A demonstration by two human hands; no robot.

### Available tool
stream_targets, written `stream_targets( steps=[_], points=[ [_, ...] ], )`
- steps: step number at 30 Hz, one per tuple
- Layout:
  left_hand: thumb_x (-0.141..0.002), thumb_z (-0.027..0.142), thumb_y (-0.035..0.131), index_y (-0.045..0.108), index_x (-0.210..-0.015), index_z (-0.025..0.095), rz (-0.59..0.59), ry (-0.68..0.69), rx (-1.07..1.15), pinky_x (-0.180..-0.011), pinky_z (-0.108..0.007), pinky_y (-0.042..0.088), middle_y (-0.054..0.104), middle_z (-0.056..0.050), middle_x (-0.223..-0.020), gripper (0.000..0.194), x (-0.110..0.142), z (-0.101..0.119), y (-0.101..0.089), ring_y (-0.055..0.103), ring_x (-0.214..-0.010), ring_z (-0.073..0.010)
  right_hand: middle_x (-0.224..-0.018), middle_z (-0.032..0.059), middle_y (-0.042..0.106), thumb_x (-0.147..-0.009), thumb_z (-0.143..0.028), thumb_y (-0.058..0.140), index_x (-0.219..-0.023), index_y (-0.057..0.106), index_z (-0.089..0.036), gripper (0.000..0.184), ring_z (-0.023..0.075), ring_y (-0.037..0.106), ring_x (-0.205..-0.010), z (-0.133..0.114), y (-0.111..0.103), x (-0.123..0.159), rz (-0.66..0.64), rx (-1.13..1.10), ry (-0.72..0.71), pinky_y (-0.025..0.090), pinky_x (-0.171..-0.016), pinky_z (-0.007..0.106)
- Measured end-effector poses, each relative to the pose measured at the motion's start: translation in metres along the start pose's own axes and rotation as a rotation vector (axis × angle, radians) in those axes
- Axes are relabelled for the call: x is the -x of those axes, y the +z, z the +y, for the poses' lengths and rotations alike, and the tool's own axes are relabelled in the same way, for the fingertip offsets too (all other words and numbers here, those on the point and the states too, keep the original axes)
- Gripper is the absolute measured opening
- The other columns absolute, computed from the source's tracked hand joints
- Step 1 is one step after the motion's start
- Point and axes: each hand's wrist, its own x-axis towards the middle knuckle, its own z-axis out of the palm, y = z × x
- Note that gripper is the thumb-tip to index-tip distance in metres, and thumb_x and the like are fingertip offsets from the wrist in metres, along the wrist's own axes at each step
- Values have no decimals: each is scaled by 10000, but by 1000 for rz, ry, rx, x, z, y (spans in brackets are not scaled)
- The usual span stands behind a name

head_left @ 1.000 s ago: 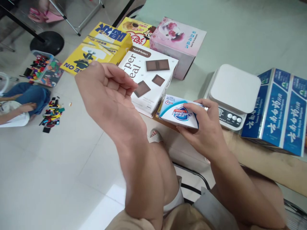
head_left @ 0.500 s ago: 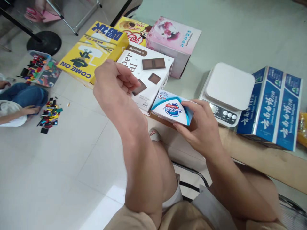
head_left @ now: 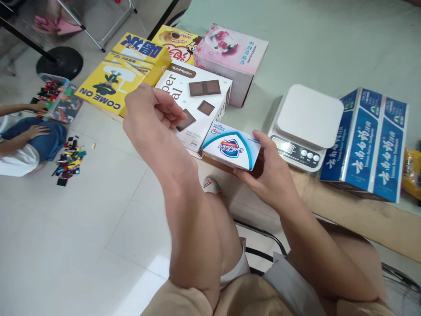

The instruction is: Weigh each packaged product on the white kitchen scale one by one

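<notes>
My right hand (head_left: 268,173) grips the right end of a white and blue Safeguard soap box (head_left: 228,147), thumb along its near lower edge and a finger at the far right corner. The soap box is beside the near right corner of a white NutriMotion meal shake box (head_left: 210,103) with chocolate pictures. Above the left part of that box is my left hand (head_left: 154,105), its fingers loosely curled in with nothing visible in them; whether it touches the box I cannot tell.
A yellow COME ON box (head_left: 118,74), another yellow box (head_left: 177,41) and a pink box (head_left: 233,48) stand behind. Rightward are a white kitchen scale (head_left: 309,116) and a blue toothpaste pack (head_left: 368,145). On the floor, a person sits by a brick bin (head_left: 61,96) and loose bricks (head_left: 69,160).
My right finger has shifted off the soap box's top face to its far right corner. The view has moved slightly. The person on the floor has reached a hand into the brick bin.
</notes>
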Motion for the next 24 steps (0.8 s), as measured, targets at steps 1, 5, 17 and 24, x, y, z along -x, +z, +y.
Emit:
stream_targets(
  steps=[1, 5, 17, 24],
  points=[
    [-980, 170, 343, 544, -574, 209, 5, -10, 1, -610, -350, 351, 472, -38, -632, 454, 0, 0, 0, 469, -584, -144, -1438, 144, 625, -852, -335, 699, -1547, 345, -272, 782, 336, 666, -1264, 1, 0, 0, -4, -12, 2, 607, -990, 542],
    [-1049, 180, 257, 540, -574, 205, -14, 1, -13, -620, -363, 363, 483, -42, -629, 553, 0, 1, 0, 475, -592, -150, -1453, 135, 630, -838, -316, 716, -1530, 366, -278, 777, 337, 677, -1267, 3, -2, -2, -32, -47, 3, 606, -998, 545],
    [-902, 98, 426, 550, -608, 206, -16, 164, 19, -579, -293, 340, 474, -4, -600, 337, -3, -4, -1, 484, -568, -123, -1643, 149, 427, -878, -441, 753, -1617, 210, -334, 923, 367, 457, -1523, -1, -15, 8, 2, -97, -93, 488, -1181, 642],
    [-957, 93, 222, 608, -667, 239, -171, 277, 110, -613, -292, 402, 311, -25, -650, 504, 39, 21, 22, 488, -616, -165, -1490, 107, 539, -944, -335, 652, -1494, 396, -348, 608, 308, 591, -1406, -10, -77, 35, 276, -174, -84, 542, -1168, 570]
  ],
)
